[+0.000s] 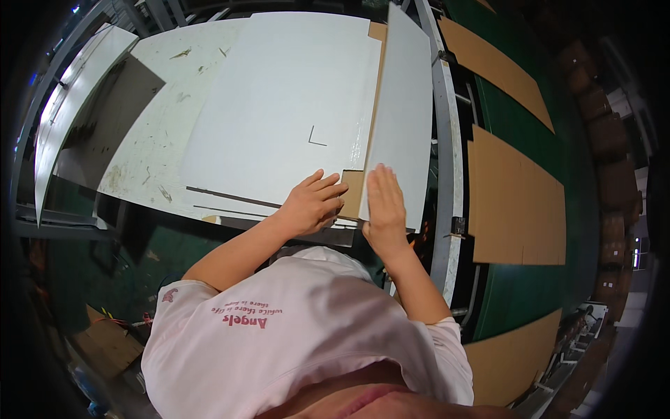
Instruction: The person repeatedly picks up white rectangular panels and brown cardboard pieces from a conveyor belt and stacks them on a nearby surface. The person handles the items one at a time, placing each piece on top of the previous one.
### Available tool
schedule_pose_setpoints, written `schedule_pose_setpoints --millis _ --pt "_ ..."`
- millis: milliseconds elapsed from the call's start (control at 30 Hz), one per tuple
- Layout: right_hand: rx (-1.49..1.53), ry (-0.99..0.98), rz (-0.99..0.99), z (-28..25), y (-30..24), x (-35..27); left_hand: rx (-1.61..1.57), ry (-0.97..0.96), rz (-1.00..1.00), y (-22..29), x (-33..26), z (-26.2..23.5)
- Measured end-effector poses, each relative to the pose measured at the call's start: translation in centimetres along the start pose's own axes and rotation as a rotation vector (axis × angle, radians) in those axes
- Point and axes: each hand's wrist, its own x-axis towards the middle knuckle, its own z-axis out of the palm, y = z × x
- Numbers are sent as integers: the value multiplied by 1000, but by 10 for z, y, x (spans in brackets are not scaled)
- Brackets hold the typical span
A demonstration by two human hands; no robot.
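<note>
A large white cardboard sheet (279,91) lies on the worktable in front of me. Along its right side a long white panel (408,105) is folded up and leans over, with brown cardboard (353,188) showing in the gap at the fold. My left hand (314,201) rests on the sheet's near right corner, fingers bent slightly and apart, beside the brown strip. Flat against the panel's near end lies my right hand (386,209), its fingers stretched out. Neither hand grips anything. A shiny strip (359,133) runs along the sheet next to the fold.
The pale, scuffed worktable (150,150) extends left, where an upright white board (73,105) stands. A metal rail (447,174) runs along the right. Beyond it, a green conveyor belt (513,286) carries brown cardboard sheets (516,202). Cut cardboard (105,342) lies at lower left.
</note>
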Motion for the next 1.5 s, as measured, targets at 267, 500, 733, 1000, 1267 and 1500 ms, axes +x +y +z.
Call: schedule_pose_setpoints --millis 267,500,733,1000,1267,1500 --pt "-108 -157 -34 45 8 -11 -119 54 -7 -8 -2 8" --pt "160 -248 135 13 29 5 23 28 124 -15 12 -9" --pt "489 272 999 10 188 88 -29 -69 348 -29 47 8" --pt "605 -11 1481 18 209 174 -176 -37 422 -44 69 25" --pt "-286 68 1216 65 193 137 -248 -116 340 -46 58 32" --pt "691 100 1347 55 242 229 -356 58 310 -59 66 28"
